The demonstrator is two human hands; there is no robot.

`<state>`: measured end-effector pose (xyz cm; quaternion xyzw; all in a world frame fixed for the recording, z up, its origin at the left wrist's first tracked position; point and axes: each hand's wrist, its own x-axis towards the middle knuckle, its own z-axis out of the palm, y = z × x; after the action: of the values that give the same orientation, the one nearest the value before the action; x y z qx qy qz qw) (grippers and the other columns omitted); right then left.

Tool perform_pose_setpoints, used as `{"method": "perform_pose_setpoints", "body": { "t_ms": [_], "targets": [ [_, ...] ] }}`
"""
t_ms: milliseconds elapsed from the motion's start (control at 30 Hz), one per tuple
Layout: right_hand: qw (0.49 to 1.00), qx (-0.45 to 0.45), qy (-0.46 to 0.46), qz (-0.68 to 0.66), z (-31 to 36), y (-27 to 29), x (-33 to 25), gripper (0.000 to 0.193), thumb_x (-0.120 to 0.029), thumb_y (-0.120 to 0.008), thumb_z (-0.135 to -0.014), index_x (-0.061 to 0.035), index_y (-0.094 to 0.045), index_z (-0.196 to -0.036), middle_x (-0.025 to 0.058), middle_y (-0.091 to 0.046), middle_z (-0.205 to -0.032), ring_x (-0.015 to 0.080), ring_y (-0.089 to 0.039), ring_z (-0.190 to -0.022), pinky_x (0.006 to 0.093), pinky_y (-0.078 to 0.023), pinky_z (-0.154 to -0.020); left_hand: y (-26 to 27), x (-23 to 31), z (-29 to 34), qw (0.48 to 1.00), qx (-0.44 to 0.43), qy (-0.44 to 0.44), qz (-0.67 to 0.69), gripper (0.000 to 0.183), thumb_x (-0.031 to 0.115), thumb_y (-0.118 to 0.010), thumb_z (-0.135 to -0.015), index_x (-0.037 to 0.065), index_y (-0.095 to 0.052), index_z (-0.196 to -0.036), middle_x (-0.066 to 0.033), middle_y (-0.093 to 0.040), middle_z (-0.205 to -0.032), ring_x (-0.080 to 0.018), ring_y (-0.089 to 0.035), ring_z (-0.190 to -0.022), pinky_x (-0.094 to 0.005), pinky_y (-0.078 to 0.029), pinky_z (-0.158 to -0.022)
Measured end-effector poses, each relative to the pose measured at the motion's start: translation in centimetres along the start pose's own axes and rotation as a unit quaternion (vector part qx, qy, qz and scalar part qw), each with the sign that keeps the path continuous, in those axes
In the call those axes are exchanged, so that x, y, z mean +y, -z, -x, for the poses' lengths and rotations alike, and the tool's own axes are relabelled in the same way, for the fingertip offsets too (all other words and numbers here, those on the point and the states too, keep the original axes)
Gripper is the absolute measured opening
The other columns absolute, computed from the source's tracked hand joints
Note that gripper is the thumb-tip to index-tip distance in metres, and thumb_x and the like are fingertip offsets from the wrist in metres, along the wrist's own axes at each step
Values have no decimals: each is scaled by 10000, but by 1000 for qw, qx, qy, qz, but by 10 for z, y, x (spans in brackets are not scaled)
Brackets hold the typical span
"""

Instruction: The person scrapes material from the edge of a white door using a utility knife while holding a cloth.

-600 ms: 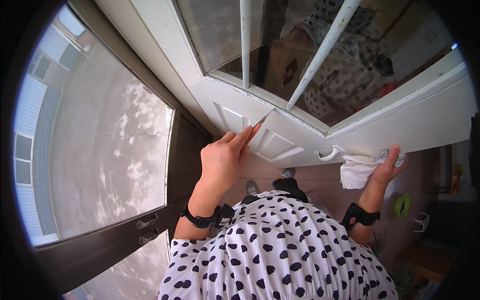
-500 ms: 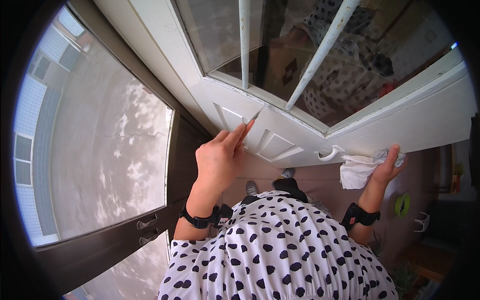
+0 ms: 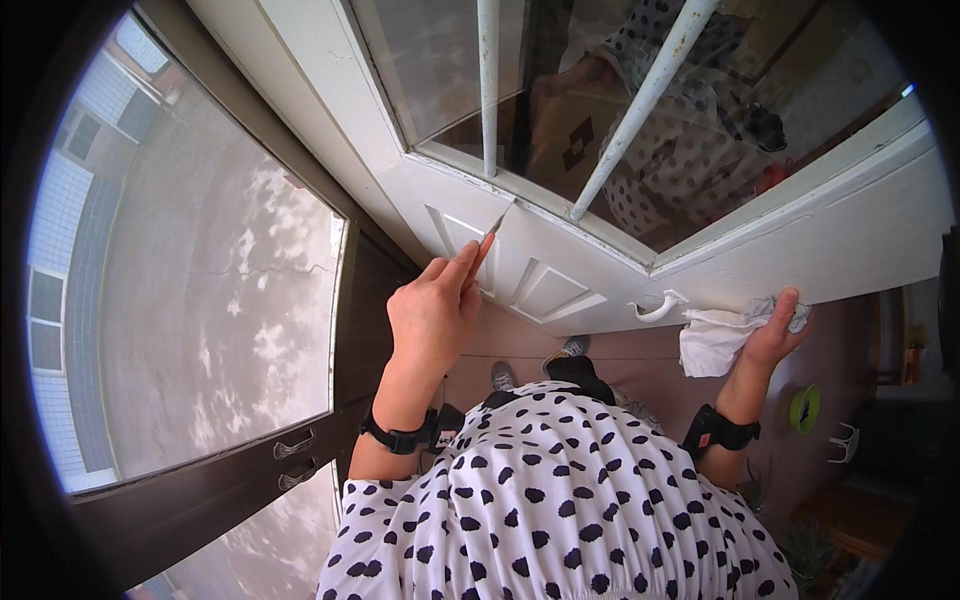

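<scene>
My left hand (image 3: 430,303) is closed around a small orange-handled knife (image 3: 491,237), its thin pointed blade angled up and to the right. The tip is at the white door (image 3: 425,187), just under the lower edge of the window frame; whether it touches the paint I cannot tell. Over on the right, my right hand (image 3: 772,338) grips a crumpled white cloth (image 3: 708,342) at the door's lower edge, thumb raised along it. A white curved door handle (image 3: 660,306) sits just left of the cloth.
Window glass behind whitish bars (image 3: 488,90) fills the upper part of the door and carries reflections. To the left, a dark-framed door (image 3: 375,320) with metal handles borders a sunlit concrete yard (image 3: 230,270). A green round object (image 3: 803,410) lies at the right.
My left hand has shifted slightly left, drawing the knife tip left and a little up along the door. My right hand and the cloth have stayed in place.
</scene>
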<state>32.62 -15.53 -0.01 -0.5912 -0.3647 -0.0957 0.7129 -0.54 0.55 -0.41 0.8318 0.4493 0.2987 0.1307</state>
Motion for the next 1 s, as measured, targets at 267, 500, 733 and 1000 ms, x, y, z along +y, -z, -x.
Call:
{"method": "perform_pose_setpoints", "body": {
  "t_ms": [267, 500, 733, 1000],
  "targets": [
    [1000, -15, 12, 13, -2, 1, -2, 459, -316, -576, -886, 78, -527, -1116, 127, -569, -1060, 201, -544, -945, 319, -422, -849, -6, 7, 1, 999, -3, -30, 38, 376, 13, -634, -717, 100, -636, -1083, -66, -605, -744, -256, -609, -612, -322, -490, -544],
    [1000, -8, 0, 2, -6, 0, 3, 465, -307, -584, -885, 77, -515, -1139, 128, -564, -1081, 200, -540, -968, 315, -419, -862, -14, 16, 4, 995, -47, -83, 40, 396, 18, -640, -718, 99, -626, -1105, -57, -600, -740, -242, -596, -591, -308, -484, -532],
    [1000, -2, -4, -5, -6, -3, 4, 465, -303, -595, -879, 73, -520, -1142, 127, -571, -1073, 201, -549, -958, 314, -427, -857, -13, 13, 0, 997, -12, -56, 48, 363, -2, -625, -711, 86, -646, -1063, -59, -591, -716, -232, -596, -578, -306, -484, -534],
    [1000, -6, -3, 22, 0, 2, 4, 474, -302, -571, -891, 76, -506, -1170, 136, -562, -1112, 208, -547, -989, 322, -425, -880, 2, -8, -1, 995, 17, 17, 98, 384, 24, -610, -725, 87, -622, -1103, -100, -609, -750, -283, -616, -644, -344, -499, -574]
  ]
}}
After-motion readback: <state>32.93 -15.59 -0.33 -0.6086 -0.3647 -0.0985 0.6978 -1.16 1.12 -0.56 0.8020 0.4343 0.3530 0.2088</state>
